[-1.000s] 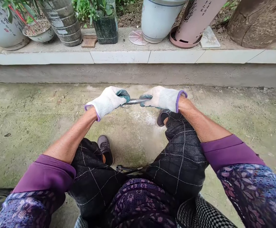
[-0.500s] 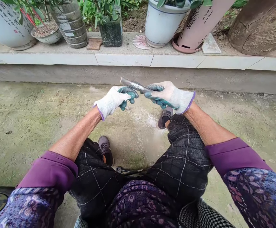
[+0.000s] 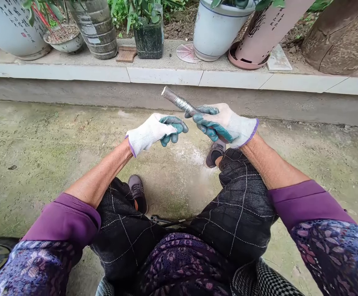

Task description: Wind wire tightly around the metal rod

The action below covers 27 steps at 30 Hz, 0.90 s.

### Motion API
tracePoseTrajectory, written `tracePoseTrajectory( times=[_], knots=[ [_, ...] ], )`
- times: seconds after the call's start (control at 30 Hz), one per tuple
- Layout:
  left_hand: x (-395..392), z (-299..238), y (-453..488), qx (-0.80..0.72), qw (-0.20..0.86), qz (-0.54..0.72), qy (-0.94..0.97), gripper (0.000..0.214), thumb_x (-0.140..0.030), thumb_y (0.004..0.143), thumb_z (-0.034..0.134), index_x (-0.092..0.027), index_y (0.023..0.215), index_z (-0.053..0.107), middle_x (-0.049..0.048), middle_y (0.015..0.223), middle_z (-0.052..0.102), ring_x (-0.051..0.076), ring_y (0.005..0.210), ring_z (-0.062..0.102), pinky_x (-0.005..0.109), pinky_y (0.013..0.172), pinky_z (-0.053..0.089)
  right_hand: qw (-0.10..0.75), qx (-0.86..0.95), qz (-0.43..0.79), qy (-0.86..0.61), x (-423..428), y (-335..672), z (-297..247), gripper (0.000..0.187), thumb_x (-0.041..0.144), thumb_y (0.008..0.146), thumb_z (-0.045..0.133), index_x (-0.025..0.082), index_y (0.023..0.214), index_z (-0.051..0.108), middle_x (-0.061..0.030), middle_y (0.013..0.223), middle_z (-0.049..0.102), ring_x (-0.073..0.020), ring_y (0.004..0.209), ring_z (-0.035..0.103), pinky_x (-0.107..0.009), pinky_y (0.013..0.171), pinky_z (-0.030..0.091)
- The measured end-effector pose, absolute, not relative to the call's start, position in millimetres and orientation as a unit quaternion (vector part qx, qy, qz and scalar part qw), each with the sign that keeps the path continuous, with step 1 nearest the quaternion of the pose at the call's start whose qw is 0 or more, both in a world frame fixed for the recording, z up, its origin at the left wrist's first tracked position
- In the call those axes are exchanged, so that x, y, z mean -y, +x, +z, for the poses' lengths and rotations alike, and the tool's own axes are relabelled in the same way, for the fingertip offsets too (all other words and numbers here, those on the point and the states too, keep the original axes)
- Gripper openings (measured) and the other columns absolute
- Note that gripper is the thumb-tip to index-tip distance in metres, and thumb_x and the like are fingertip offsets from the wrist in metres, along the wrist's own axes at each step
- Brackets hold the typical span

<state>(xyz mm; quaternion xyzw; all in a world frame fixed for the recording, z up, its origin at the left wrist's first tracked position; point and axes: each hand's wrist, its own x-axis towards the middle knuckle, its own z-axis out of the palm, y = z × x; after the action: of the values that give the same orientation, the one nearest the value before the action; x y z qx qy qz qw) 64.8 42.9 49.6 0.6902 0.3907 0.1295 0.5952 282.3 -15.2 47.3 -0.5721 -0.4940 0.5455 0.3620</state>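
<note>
A short grey rod (image 3: 169,94) with a pale end is gripped in my right hand (image 3: 220,121), which wears a white work glove with a green coated palm. Shiny wire (image 3: 183,104) is wound in tight turns around the rod's middle. The rod tilts up to the left, and its lower part is hidden inside my fingers. My left hand (image 3: 163,129), gloved alike, is just below and left of the wire. Its fingers are curled together in a pinch; whatever lies between them is too fine or hidden to make out.
Ahead runs a low tiled ledge (image 3: 163,76) carrying several potted plants, among them a white pot (image 3: 217,33) and a pink pot (image 3: 259,37). A tree stump (image 3: 339,41) stands at right. My shoes (image 3: 136,188) rest on the concrete floor (image 3: 58,152).
The rod has tilted more steeply, its free end rising. My left hand has come away from beside the rod to slightly below it. The view has shifted a little.
</note>
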Motion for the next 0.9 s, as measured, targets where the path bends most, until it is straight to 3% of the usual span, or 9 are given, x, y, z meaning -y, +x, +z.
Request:
tracePoseTrajectory(
  times=[0.13,0.3,0.53,0.7,0.8,0.9],
  knots=[
    [-49,53,65,-0.433,0.565,0.130,0.690,0.014,-0.013,0.088,0.065,-0.009,0.090,0.079,0.0024,0.061,0.067,0.006,0.044,0.052,0.020,0.045,0.040,0.325,0.505,0.590,-0.539,22,285,52,0.048,0.045,0.079,0.084,0.011,0.111,0.072,0.0061,0.055,0.050,-0.0051,0.040,0.038,-0.018,0.031,0.034],
    [-47,60,68,-0.461,0.518,0.116,0.711,0.015,-0.003,0.080,0.062,-0.009,0.080,0.076,-0.0028,0.056,0.061,0.006,0.048,0.050,0.019,0.047,0.037,0.194,0.578,0.605,-0.512,22,295,43,0.043,0.043,0.074,0.085,0.012,0.102,0.077,0.0036,0.059,0.054,-0.0065,0.045,0.042,-0.020,0.037,0.035],
    [-46,57,68,-0.474,0.426,0.061,0.768,0.021,0.000,0.075,0.057,-0.012,0.074,0.074,-0.0075,0.052,0.055,0.005,0.053,0.038,0.020,0.051,0.030,0.030,0.732,0.364,-0.574,10,292,28,0.018,0.034,0.083,0.074,0.020,0.091,0.081,-0.0001,0.069,0.066,-0.0131,0.060,0.053,-0.026,0.053,0.037],
    [-51,43,70,-0.469,0.380,0.097,0.791,0.013,-0.010,0.079,0.064,-0.013,0.077,0.077,-0.0064,0.051,0.051,0.006,0.051,0.040,0.022,0.049,0.029,0.030,0.729,0.235,-0.643,5,289,32,0.018,0.030,0.085,0.070,0.020,0.096,0.081,-0.0075,0.079,0.074,-0.0210,0.067,0.061,-0.032,0.059,0.040],
    [-50,38,73,-0.477,0.452,0.141,0.740,0.013,-0.013,0.080,0.069,-0.011,0.086,0.080,-0.0003,0.059,0.064,0.007,0.048,0.047,0.023,0.048,0.036,0.052,0.708,0.184,-0.680,3,291,32,0.025,0.035,0.087,0.068,0.021,0.105,0.080,-0.0071,0.081,0.073,-0.0210,0.068,0.061,-0.033,0.059,0.039],
    [-50,40,75,-0.458,0.526,0.171,0.695,0.018,-0.014,0.081,0.071,-0.009,0.096,0.080,0.0071,0.072,0.074,0.006,0.048,0.052,0.022,0.047,0.041,0.150,0.675,0.202,-0.694,5,290,36,0.027,0.038,0.087,0.068,0.019,0.105,0.078,-0.0036,0.075,0.067,-0.0166,0.065,0.056,-0.030,0.057,0.039]
  ],
)
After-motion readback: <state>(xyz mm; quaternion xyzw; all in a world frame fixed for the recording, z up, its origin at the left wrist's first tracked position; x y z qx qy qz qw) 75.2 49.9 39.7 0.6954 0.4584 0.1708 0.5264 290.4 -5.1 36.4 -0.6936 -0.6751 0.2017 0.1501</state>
